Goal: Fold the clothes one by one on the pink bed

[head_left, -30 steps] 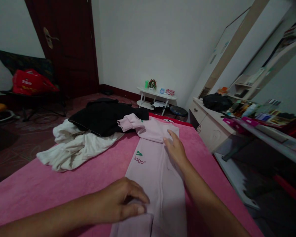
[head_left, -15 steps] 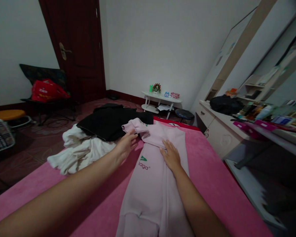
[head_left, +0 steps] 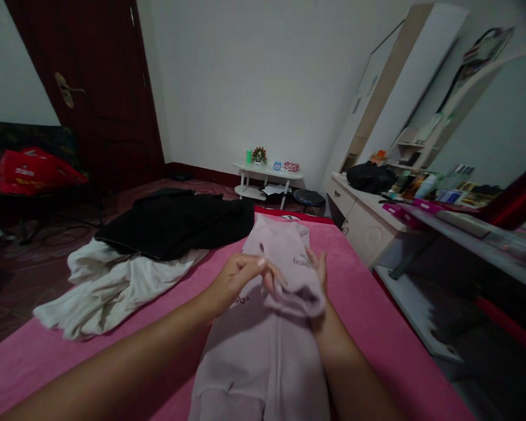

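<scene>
A pale pink sweatshirt (head_left: 254,356) with printed lettering lies lengthwise in front of me on a pink bedspread (head_left: 368,327). One sleeve is folded back over its upper part, the cuff (head_left: 307,301) turned toward me. My left hand (head_left: 245,280) is closed, its fingers pinching the fabric beside this cuff. At the sleeve's right side is my right hand (head_left: 319,272), its fingers stretched upward and apart. The sleeve hides much of its palm. To the left lie a black garment (head_left: 179,222) and a crumpled white garment (head_left: 109,292).
A vanity (head_left: 368,225) crowded with bottles stands at the right, near a grey shelf (head_left: 473,245). Beyond the bed are a small white table (head_left: 267,171) and a round black stool (head_left: 309,197). A red bag (head_left: 37,171) rests on a chair at the left.
The sleeve has swung from the upper left across the sweatshirt toward me. My left hand has moved right and nearer; my right hand has left its flat position for the sleeve's side. The view has turned right.
</scene>
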The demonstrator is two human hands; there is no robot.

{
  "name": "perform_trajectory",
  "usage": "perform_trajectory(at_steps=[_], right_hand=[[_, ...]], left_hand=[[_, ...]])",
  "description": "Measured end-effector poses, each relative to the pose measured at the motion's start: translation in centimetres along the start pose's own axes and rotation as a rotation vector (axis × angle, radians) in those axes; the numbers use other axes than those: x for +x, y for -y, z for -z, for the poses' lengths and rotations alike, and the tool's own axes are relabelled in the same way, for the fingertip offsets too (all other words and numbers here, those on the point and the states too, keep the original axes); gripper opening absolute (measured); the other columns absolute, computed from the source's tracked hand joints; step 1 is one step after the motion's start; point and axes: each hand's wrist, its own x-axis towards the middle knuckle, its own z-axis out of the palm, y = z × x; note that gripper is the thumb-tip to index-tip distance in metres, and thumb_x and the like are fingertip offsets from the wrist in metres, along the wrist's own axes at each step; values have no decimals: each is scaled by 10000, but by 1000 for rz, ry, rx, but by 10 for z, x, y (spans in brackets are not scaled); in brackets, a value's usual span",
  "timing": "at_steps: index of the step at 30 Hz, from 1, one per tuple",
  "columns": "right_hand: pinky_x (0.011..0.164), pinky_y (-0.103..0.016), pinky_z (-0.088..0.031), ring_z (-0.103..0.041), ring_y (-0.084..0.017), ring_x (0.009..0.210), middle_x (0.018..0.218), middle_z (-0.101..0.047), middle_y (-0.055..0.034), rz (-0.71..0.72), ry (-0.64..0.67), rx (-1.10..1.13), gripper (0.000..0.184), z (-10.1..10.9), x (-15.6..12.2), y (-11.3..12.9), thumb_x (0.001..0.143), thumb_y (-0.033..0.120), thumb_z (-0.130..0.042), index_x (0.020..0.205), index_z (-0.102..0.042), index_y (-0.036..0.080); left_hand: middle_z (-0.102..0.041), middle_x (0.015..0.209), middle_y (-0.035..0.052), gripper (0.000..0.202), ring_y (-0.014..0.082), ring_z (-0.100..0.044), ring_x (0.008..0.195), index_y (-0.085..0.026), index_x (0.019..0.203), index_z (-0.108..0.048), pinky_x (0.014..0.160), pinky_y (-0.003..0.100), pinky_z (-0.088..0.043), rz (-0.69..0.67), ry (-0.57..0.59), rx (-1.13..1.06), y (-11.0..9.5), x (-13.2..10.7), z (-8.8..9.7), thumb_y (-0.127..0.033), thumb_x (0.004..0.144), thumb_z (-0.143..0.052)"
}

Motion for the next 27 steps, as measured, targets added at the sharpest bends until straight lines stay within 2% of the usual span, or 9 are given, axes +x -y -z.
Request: perform_trajectory(at_steps=[2,3,5,8,11,14,17,23,27], right_hand=[[824,-438,-541,-675,-266,985,1084,-688,-158,-80,-9,88,853,4,2,1,855,712,-52,1244,-558,146],[828,-432,-541,-677,-263,979,1077,-694,-147,-126,-21,145,780,4,1,2,862,699,-144,1230,-564,154],[861,-416,-529,-672,-253,993,1107,-692,-114,-187,-46,237,612,1,-2,2,825,600,-439,1262,-535,182],[908,-397,-503,-654,-238,1028,1150,-682,-65,-170,-42,282,691,-6,-8,2,658,342,-695,1311,-498,228],[898,-359,-503,-648,-220,1018,1138,-687,-44,-160,-8,277,614,-7,-10,1,609,278,-711,1210,-600,219],[790,-317,-530,-675,-194,844,962,-728,-30,-209,4,248,491,-5,-9,1,607,276,-713,1089,-678,188],[695,-282,-534,-668,-167,723,854,-729,-12,-231,4,242,455,-4,-9,1,616,275,-715,1061,-690,180],[664,-266,-544,-673,-153,706,911,-728,-6,-258,5,279,498,-6,-13,3,625,269,-706,1114,-655,193],[747,-313,-557,-682,-198,866,1089,-698,-35,-249,-3,289,616,-5,-12,5,632,285,-695,1232,-579,207]], left_hand=[[-714,786,117,573,204,-649,745,-121,626,-665,737,312,-466,96,170,-4,3,-12,-5,-481,955,-365],[-711,771,113,565,195,-645,725,-117,655,-668,714,302,-465,129,201,25,5,-15,-7,-478,960,-359],[-711,801,97,479,187,-643,755,-118,769,-693,719,287,-465,146,187,157,12,-17,-12,-452,954,-402],[-682,1058,88,314,215,-608,996,-163,1039,-683,890,319,-440,30,137,434,22,-13,-20,-398,901,-526],[-638,1162,91,386,250,-555,1102,-203,1157,-645,974,362,-394,-45,216,631,29,-11,-27,-436,856,-586],[-662,1081,79,539,262,-587,1000,-228,1188,-633,904,366,-424,-34,409,720,30,-19,-32,-530,744,-677],[-652,1063,59,616,260,-582,948,-252,1152,-644,864,366,-430,-57,511,794,31,-28,-37,-498,602,-771],[-658,855,39,332,225,-576,847,-211,910,-680,779,319,-441,15,487,881,44,-28,-48,-141,588,-632],[-606,712,-6,247,126,-519,625,-168,817,-662,596,232,-405,134,436,646,21,-22,-48,-100,597,-572]])
